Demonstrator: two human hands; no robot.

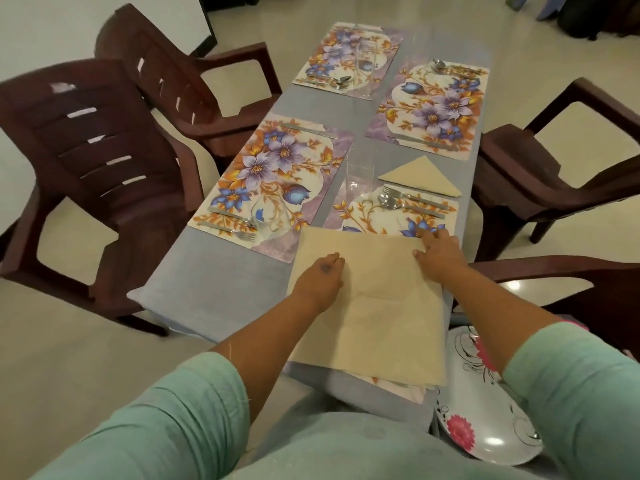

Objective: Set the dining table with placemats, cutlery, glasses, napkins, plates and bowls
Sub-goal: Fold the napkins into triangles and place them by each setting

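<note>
Both hands lie flat and apart, left hand (320, 277) and right hand (440, 252), on a beige napkin (374, 306) spread over the table's (214, 282) near edge

The person wears a soft mint-green top whose loose, creased sleeves (194, 407) end just past the elbow on both arms, leaving forearms, left hand (320, 278) and right hand (440, 252) bare, with a dark smudge on the left hand's back.

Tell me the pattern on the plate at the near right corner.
White plate with pink flowers and thin black swirls, seen in the head view.
</note>
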